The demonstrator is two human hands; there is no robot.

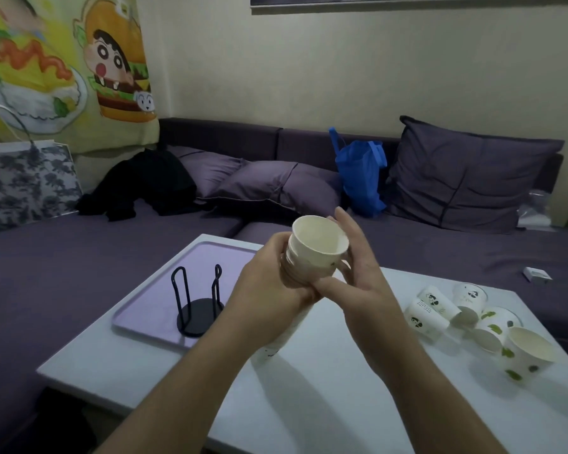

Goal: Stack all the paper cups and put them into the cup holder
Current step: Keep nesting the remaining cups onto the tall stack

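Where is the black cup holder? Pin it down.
In the head view, the black cup holder stands empty on the purple tray, at the table's left, left of the left hand.

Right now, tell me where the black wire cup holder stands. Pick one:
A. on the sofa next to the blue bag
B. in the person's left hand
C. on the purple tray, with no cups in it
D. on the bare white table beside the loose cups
C: the black wire cup holder stands upright on the purple tray with nothing in it, while both hands hold the cup stack above the table.
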